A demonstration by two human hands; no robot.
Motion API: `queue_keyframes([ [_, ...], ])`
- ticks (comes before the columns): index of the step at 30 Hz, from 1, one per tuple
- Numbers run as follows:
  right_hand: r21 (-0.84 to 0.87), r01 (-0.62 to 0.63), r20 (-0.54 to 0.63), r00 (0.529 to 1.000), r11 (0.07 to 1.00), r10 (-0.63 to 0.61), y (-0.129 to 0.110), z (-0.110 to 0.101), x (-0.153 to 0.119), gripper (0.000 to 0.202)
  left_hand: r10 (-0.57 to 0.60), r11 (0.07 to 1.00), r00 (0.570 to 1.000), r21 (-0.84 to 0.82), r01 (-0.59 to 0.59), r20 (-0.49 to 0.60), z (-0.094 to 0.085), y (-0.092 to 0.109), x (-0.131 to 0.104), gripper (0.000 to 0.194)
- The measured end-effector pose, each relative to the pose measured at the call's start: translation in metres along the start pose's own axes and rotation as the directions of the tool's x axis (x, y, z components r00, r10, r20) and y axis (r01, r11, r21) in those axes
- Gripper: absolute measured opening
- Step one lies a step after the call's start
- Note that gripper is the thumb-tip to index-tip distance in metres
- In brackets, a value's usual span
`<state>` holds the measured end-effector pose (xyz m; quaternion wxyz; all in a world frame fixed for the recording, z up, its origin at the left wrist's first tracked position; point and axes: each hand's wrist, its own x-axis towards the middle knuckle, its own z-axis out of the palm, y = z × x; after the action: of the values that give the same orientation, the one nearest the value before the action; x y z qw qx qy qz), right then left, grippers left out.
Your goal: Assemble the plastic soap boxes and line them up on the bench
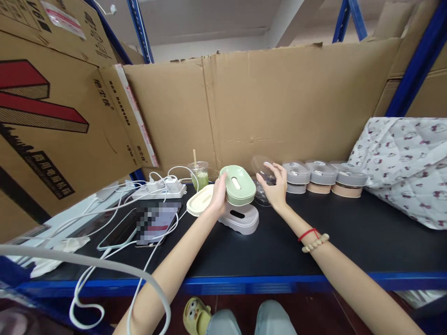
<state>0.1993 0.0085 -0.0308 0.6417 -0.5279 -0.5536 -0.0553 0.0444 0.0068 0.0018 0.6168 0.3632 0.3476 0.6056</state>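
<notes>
A green oval box [244, 190] with a slot in its top is gripped at its left side by my left hand [219, 193]. Beneath it, a pale grey slotted oval piece [246, 221] rests on the black tabletop, and a cream slotted piece [198, 200] lies left of my hand. My right hand [274, 186] pinches a clear plastic cover [260, 166], tilted up beside the green box. Another clear piece [261, 196] stands below that cover, partly hidden.
Several lidded oval boxes [318, 176] line the back right, near a patterned quilted bag [405, 163]. At the left are a drink cup [200, 177], a power strip [157, 190], phones [120, 230] and loose white cables. Cardboard [296, 97] walls the back.
</notes>
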Motion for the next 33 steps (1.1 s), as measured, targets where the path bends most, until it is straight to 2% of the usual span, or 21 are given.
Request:
queue_keyframes([
  [1,0.063,0.045,-0.01,0.999,0.997,-0.045,-0.005,-0.001,-0.001,0.038,0.008,1.0,1.0,0.006,-0.008,-0.01,0.0,-0.001,0.0,0.021],
  [3,0.157,0.134,0.056,0.988,0.978,-0.144,-0.017,-0.002,-0.005,0.039,0.014,1.0,1.0,-0.008,-0.014,0.006,0.001,-0.001,-0.001,0.025],
  [6,0.246,0.241,0.195,0.936,0.939,-0.292,-0.032,0.001,-0.015,0.037,0.025,0.997,0.995,-0.075,-0.017,0.098,0.003,0.001,-0.006,0.034],
  [9,0.289,0.278,0.258,0.899,0.916,-0.355,-0.039,0.003,-0.02,0.039,0.044,0.996,0.995,-0.081,-0.036,0.093,0.004,0.003,-0.008,0.037],
  [12,0.286,0.248,0.264,0.908,0.926,-0.325,-0.041,0.002,-0.021,0.039,0.073,0.996,0.997,-0.057,-0.07,0.04,0.003,0.003,-0.008,0.041],
  [17,0.312,0.165,0.274,0.928,0.936,-0.255,-0.041,0.001,-0.018,0.039,0.129,0.99,0.992,-0.064,-0.128,0.011,0.002,0.001,-0.008,0.042],
  [21,0.404,-0.097,0.302,0.953,0.91,-0.033,-0.04,0.004,-0.015,0.064,0.251,0.968,0.964,-0.034,-0.249,0.086,0.001,0.0,-0.009,0.035],
  [23,0.45,-0.259,0.376,0.923,0.855,0.082,-0.04,0.004,-0.013,0.069,0.317,0.947,0.936,0.003,-0.321,0.154,0.001,-0.001,-0.009,0.037],
  [25,0.468,-0.365,0.442,0.886,0.805,0.144,-0.04,0.003,-0.01,0.069,0.364,0.926,0.908,0.028,-0.377,0.209,0.0,-0.001,-0.009,0.041],
  [28,0.486,-0.372,0.449,0.882,0.791,0.139,-0.043,0.0,-0.009,0.065,0.389,0.91,0.887,0.049,-0.413,0.248,0.001,0.001,-0.012,0.043],
  [31,0.497,-0.304,0.399,0.912,0.813,0.097,-0.046,-0.001,-0.009,0.066,0.385,0.907,0.892,0.08,-0.413,0.238,0.003,0.003,-0.016,0.041],
  [33,0.495,-0.303,0.411,0.908,0.815,0.088,-0.047,-0.001,-0.009,0.067,0.379,0.91,0.901,0.09,-0.404,0.212,0.005,0.004,-0.018,0.039],
])
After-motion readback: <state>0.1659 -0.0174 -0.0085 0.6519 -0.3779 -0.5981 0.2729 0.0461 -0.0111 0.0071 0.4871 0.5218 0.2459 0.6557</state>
